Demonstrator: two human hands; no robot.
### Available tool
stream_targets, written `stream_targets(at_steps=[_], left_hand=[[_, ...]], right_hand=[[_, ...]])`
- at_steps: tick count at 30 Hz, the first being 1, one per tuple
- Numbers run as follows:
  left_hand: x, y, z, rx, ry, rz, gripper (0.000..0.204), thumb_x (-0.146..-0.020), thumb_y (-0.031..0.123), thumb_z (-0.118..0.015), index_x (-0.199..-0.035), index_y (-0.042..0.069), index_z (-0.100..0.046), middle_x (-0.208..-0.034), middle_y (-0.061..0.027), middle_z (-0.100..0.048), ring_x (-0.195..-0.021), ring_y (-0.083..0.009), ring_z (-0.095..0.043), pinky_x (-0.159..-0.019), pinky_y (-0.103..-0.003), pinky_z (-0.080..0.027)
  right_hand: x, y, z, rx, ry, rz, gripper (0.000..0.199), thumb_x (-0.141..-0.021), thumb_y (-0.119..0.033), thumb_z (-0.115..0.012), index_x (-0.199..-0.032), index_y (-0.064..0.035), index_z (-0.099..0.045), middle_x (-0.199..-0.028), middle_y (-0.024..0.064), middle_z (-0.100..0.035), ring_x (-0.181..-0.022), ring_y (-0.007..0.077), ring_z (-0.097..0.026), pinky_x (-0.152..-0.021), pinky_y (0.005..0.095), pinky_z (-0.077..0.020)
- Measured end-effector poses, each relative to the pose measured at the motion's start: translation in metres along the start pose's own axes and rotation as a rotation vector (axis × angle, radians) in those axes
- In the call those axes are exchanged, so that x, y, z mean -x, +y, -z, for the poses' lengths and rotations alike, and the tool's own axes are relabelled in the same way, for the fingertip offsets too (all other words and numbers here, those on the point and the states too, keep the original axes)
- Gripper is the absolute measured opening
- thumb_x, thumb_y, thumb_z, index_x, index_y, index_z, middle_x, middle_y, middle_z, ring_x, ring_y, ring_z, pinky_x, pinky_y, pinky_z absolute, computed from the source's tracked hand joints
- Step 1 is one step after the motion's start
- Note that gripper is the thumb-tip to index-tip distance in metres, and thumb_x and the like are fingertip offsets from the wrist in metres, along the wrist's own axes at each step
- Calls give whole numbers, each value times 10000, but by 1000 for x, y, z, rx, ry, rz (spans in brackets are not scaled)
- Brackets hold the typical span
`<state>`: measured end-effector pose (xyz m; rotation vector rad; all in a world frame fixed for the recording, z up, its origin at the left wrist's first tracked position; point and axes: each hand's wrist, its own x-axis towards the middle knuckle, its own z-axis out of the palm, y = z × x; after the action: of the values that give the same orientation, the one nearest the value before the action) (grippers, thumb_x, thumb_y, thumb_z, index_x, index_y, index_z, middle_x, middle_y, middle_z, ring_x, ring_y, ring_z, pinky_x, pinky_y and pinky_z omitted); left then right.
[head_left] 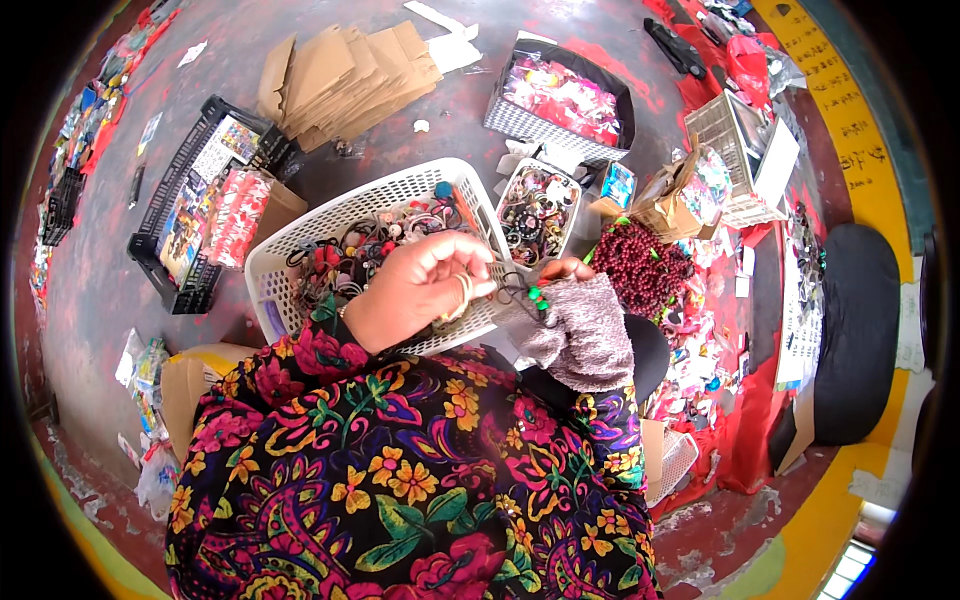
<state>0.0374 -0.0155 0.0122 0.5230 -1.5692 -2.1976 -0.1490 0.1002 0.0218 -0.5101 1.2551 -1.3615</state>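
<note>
Black floral sleeves (300, 365): both arms reach forward over the lap, bent inward so that the hands nearly meet.
Left hand (425, 285): back of the hand upward above the large basket, fingers curled toward the thumb, the tips beside the cord; whether they pinch it, I cannot tell.
Right hand (568, 269): only bent fingers show, grasping the cord near its upper end.
Mauve-grey fuzzy cloth (595, 335): wraps the right wrist and covers most of that hand.
Dark looped cord with round green beads (539, 298): between the hands, just past the large basket's right side, its beads against the cloth.
Large white perforated plastic basket (262, 270): under the left hand, filled with tangled black, red and pale hair ties.
Small white basket (576, 207): just beyond, full of similar dark and pink pieces.
Pale lattice-walled box with dark lining (540, 140): farther off, heaped with pink and white packets.
Black plastic crate (187, 300): to the left, holding printed cards and a red-and-white packet (238, 215).
Dark red beads (640, 270): piled right of the hands.
</note>
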Motion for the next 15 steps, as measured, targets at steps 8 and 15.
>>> stream_targets(at_steps=[8,15], left_hand=[[1,-5,-6,-95,-81,105,276,-827,-61,-570,-1080,27,-505,-902,-18,-554,-747,-49,-522,-645,-211,-449],[2,-7,2,50,-70,134,352,-824,-21,-586,-1167,4,-510,-1003,-25,-572,-847,-63,-530,-712,-221,-453]], right_hand=[[-11,8,-10,159,-185,-41,158,-811,-74,-608,-953,-42,-546,-816,-5,-545,-704,63,-510,-622,202,-420],[-3,-4,-5,231,-85,96,194,-882,-137,-534,-1040,-25,-542,-857,24,-576,-726,106,-564,-637,233,-466]])
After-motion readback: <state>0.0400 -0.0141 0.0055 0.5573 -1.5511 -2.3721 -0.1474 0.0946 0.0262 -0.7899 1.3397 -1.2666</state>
